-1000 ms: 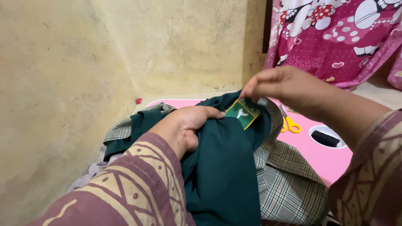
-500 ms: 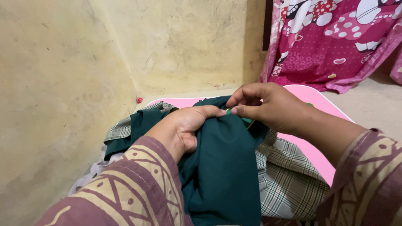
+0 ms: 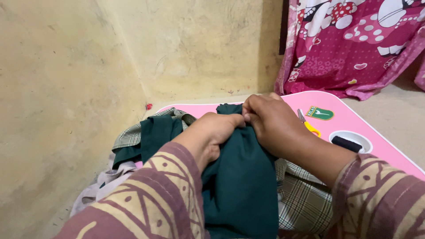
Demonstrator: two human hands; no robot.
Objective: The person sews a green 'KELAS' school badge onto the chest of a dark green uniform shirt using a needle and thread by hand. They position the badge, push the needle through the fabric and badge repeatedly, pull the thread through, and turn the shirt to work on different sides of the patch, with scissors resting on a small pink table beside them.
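Note:
A dark green garment [image 3: 241, 177] is bunched over a small pink table [image 3: 354, 106]. My left hand [image 3: 212, 132] grips a fold of it from the left, fingers curled into the cloth. Fingertip to fingertip against it, my right hand [image 3: 270, 121] pinches the same fold at the garment's top edge. Under the green garment lies a grey-green plaid cloth [image 3: 303, 203], which also shows at the left [image 3: 130, 138]. A green shield-shaped patch [image 3: 319, 113] lies flat on the table to the right of my right hand.
Yellow-handled scissors [image 3: 310, 127] lie by the patch, partly behind my right wrist. A round recess with a black object [image 3: 347, 143] is in the table's right side. A yellowish wall corner stands close at left and behind. A pink patterned curtain [image 3: 354, 44] hangs at the back right.
My right hand came down from holding a green patch against the garment and now pinches the cloth beside my left hand. That patch is out of sight under my hands. The view shifted slightly.

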